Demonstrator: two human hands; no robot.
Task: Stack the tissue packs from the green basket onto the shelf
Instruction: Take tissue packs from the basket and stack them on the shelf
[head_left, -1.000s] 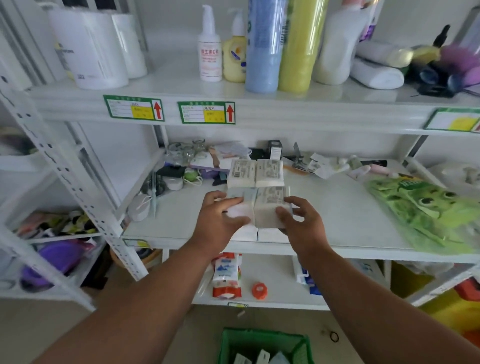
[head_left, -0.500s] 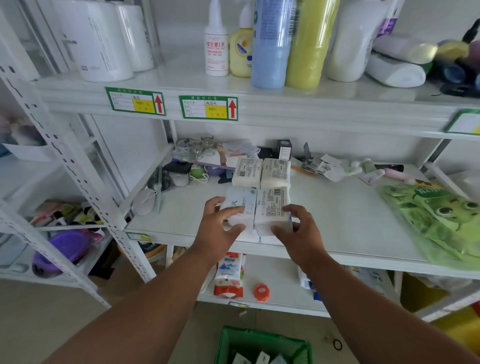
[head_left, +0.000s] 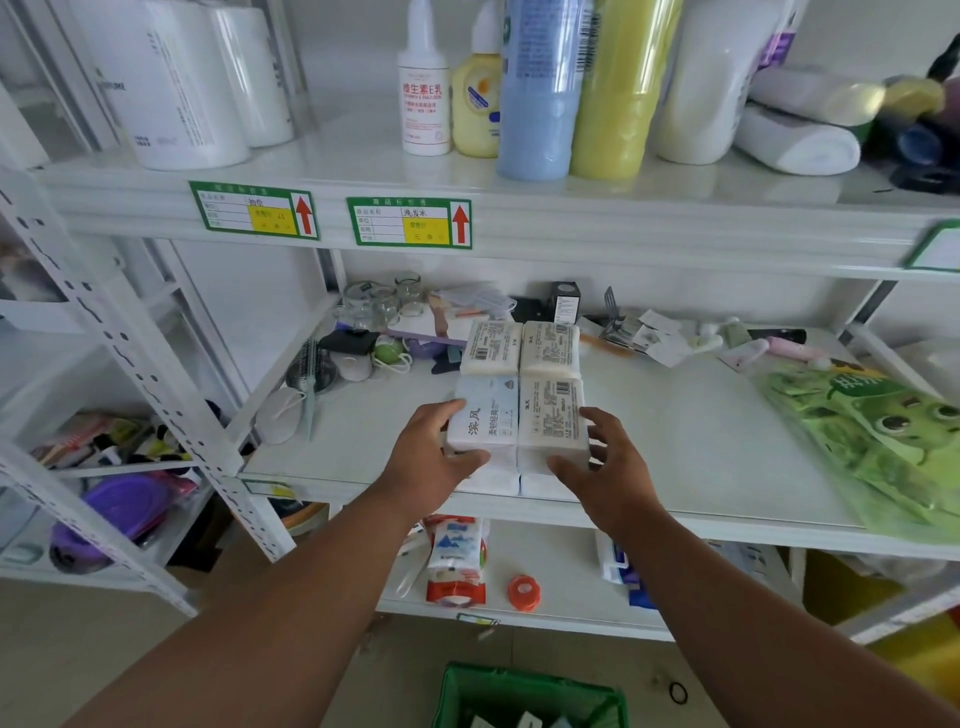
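Observation:
Several white tissue packs lie in a two-by-two block on the middle shelf. The two back packs lie flat. At the front, a blue-and-white pack and a printed white pack rest on top of lower packs. My left hand clasps the left front pack, fingers on its side and thumb at its front. My right hand holds the right front pack the same way, fingers spread. The green basket stands on the floor below, with more packs showing inside.
Glass jars, a hairbrush and small items crowd the shelf's back left. A green frog-print bag lies at the right. Bottles and paper rolls stand on the shelf above. A red-and-white pouch and an orange tape roll lie on the shelf below.
My hands have slid back from the tops of the front packs to their sides and front edges. The blue-and-white pack's top is now uncovered.

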